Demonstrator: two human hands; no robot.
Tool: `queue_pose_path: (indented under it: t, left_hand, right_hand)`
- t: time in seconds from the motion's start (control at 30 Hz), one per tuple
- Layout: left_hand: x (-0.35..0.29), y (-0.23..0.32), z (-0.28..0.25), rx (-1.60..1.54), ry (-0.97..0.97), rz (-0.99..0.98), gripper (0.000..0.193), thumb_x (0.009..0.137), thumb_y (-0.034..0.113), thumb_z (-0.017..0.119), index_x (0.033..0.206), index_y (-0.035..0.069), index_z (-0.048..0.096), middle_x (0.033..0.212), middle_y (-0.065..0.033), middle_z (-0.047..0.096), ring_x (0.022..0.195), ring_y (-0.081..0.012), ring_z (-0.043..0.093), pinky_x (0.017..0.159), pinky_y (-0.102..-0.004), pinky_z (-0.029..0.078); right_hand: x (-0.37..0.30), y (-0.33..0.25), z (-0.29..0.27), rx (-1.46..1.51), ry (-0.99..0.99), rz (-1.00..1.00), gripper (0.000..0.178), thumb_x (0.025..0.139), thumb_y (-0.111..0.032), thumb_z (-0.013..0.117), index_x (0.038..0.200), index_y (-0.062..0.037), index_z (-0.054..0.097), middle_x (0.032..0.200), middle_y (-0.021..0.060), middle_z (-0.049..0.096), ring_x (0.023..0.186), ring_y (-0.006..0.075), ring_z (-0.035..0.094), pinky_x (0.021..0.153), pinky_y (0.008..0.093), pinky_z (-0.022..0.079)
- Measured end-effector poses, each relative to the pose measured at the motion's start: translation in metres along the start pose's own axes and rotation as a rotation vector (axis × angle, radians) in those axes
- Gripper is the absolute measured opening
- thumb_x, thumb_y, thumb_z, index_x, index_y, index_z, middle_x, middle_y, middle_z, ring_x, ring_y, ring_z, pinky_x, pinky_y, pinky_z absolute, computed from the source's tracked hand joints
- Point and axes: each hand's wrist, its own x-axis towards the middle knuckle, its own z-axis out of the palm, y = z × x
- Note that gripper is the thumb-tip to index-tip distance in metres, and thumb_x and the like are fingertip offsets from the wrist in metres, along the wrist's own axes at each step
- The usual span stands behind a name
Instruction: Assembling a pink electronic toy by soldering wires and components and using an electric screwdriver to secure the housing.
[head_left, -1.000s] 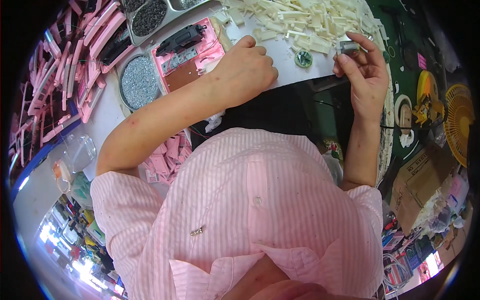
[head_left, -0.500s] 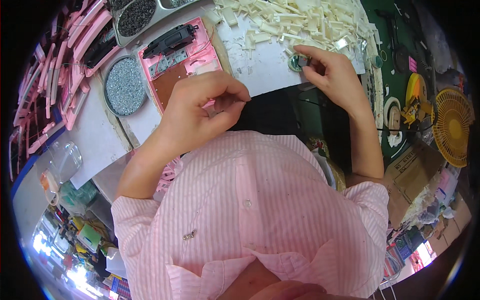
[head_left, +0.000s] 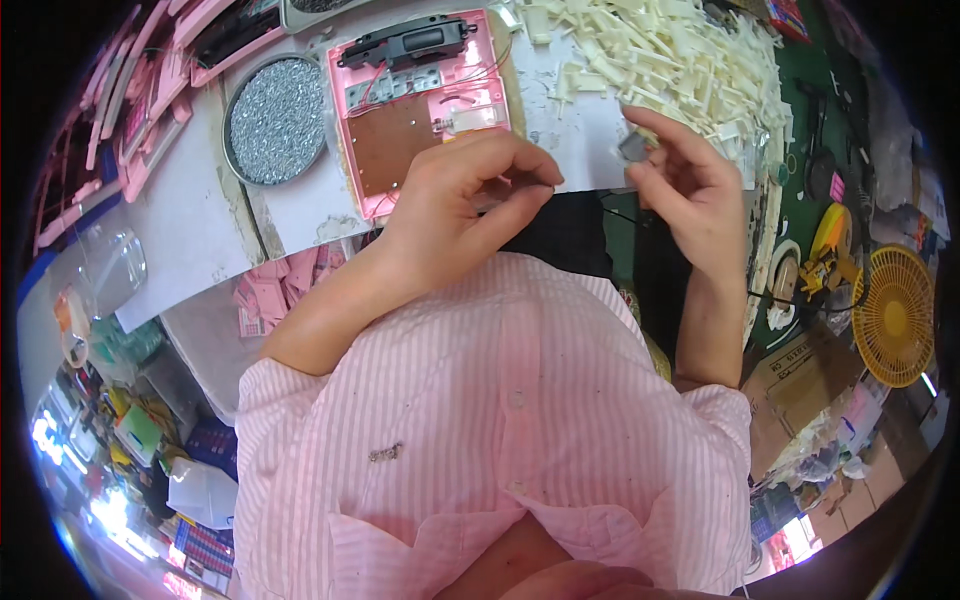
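My left hand (head_left: 470, 195) is closed in a pinch in front of the pink casing; whatever is between its fingertips is too small to make out. On the right, my right hand (head_left: 690, 180) holds a small blurred grey and see-through piece (head_left: 634, 148) between thumb and forefinger, above the bench edge. Behind my left hand lies the open pink plastic casing (head_left: 354, 195), with a brown circuit board (head_left: 385, 150), thin red wires and a black speaker-like bar (head_left: 420, 42) inside. My left hand covers the casing's lower right part.
Cream plastic parts (head_left: 670, 60) are heaped at the back right. A round dish (head_left: 230, 150) of small metal screws (head_left: 275, 120) stands left of the casing. More pink casings (head_left: 155, 125) are stacked far left. A yellow fan guard (head_left: 893, 315) is at the right.
The view has shifted, so the bench things appear further right. My right hand has drawn the small piece nearer the bench edge. My left hand keeps its pinch.
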Motion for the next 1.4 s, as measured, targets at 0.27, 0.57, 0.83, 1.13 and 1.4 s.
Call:
queue_pose_path:
  t: [0.27, 0.57, 0.83, 1.13, 1.4]
  left_hand:
    - [-0.008, -0.009, -0.005, -0.071, 0.087, -0.016, 0.014, 0.091, -0.006, 0.063, 0.104, -0.003, 0.064, 0.101, -0.0062, 0.064, 0.091, -0.0114, 0.063, 0.082, -0.0239, 0.052]
    - [-0.004, -0.012, 0.003, -0.042, 0.111, 0.109, 0.012, 0.085, -0.005, 0.066, 0.096, 0.0, 0.066, 0.09, -0.0054, 0.066, 0.079, -0.0151, 0.061, 0.068, -0.0267, 0.049]
    - [-0.007, -0.007, 0.004, -0.069, 0.108, 0.086, 0.013, 0.085, -0.005, 0.065, 0.097, 0.001, 0.067, 0.09, -0.005, 0.066, 0.079, -0.0137, 0.061, 0.066, -0.0252, 0.05]
    - [-0.006, -0.007, 0.005, -0.072, 0.075, 0.08, 0.013, 0.085, -0.005, 0.065, 0.097, 0.0, 0.067, 0.09, -0.0056, 0.066, 0.08, -0.0146, 0.062, 0.067, -0.0253, 0.051]
    - [-0.007, -0.006, 0.004, -0.051, 0.116, 0.077, 0.012, 0.086, -0.005, 0.065, 0.097, 0.0, 0.066, 0.09, -0.0061, 0.066, 0.08, -0.0125, 0.063, 0.068, -0.0244, 0.052]
  right_hand:
    - [0.005, 0.022, -0.022, 0.129, 0.264, -0.158, 0.044, 0.088, 0.002, 0.067, 0.131, -0.0008, 0.061, 0.079, -0.0027, 0.058, 0.064, 0.0044, 0.054, 0.059, 0.0186, 0.043]
    - [-0.026, 0.044, -0.032, 0.128, 0.317, 0.018, 0.044, 0.09, 0.0, 0.066, 0.133, -0.0003, 0.058, 0.078, 0.0002, 0.058, 0.065, 0.0077, 0.056, 0.058, 0.0208, 0.045]
    - [0.014, 0.012, -0.007, 0.034, 0.146, -0.096, 0.044, 0.091, -0.004, 0.066, 0.134, -0.0038, 0.058, 0.085, 0.0045, 0.068, 0.065, 0.0038, 0.056, 0.049, 0.0164, 0.035]
    - [-0.001, 0.023, -0.034, -0.07, 0.292, -0.136, 0.043, 0.092, -0.001, 0.064, 0.134, -0.0022, 0.058, 0.094, 0.0044, 0.067, 0.079, 0.0074, 0.062, 0.055, 0.0181, 0.046]
    - [0.009, 0.039, -0.008, -0.257, 0.29, -0.187, 0.04, 0.088, -0.003, 0.069, 0.127, -0.0081, 0.065, 0.087, 0.0018, 0.063, 0.075, 0.0043, 0.057, 0.06, 0.0199, 0.049]
